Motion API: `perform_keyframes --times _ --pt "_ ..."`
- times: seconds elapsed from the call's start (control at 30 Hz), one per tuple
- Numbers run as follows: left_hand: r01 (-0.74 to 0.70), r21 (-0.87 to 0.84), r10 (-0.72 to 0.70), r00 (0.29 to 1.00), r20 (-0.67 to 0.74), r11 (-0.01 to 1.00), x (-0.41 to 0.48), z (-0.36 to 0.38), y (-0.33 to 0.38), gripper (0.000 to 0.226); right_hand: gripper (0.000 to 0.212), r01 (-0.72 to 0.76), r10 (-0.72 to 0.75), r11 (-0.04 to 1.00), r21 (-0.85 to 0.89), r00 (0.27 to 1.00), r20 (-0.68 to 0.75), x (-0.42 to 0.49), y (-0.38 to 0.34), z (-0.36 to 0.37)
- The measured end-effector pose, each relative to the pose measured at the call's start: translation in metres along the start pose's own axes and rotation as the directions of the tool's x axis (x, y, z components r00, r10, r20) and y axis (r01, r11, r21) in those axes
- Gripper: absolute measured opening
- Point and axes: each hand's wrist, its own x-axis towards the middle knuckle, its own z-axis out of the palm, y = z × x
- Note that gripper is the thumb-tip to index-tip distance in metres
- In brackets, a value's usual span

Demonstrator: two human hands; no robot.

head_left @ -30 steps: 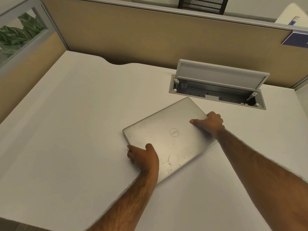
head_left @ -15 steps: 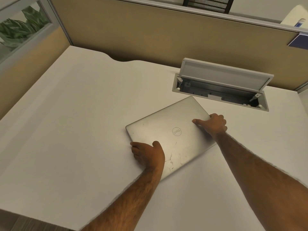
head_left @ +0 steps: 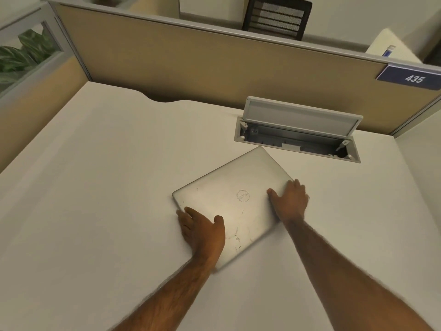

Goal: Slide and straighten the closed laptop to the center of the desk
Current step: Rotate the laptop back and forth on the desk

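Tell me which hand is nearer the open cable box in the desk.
Right. The right hand grips the laptop's edge just below the cable box; the left hand is further away.

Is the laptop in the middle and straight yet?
Not yet. Done: the laptop is closed and flat on the desk. In hand: the left hand and right hand grip opposite edges. Left: it sits crooked, right of the middle, near the open cable box.
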Motion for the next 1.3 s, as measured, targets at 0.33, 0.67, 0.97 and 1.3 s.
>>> perform_keyframes --times 0.33,0.67,0.97,1.3 --pt "-0.482 0.451 0.409 0.876 0.254 0.752 0.089 -0.014 0.063 0.056 0.070 -0.509 0.512 0.756 0.411 0.852 0.114 -0.108 -0.006 0.004" --pt "-0.470 0.460 0.410 0.882 0.231 0.754 0.121 0.011 0.087 0.043 0.054 -0.686 0.489 0.291 0.667 0.706 0.512 -0.103 -0.029 -0.010" --pt "-0.398 0.278 0.355 0.914 0.195 0.874 0.133 0.021 0.091 0.042 0.038 -0.707 0.462 0.011 0.708 0.631 0.623 -0.088 -0.017 -0.006" --pt "-0.364 0.139 0.339 0.924 0.177 0.921 0.136 0.022 0.093 0.041 0.018 -0.686 0.502 -0.024 0.727 0.621 0.602 -0.087 -0.016 -0.003"
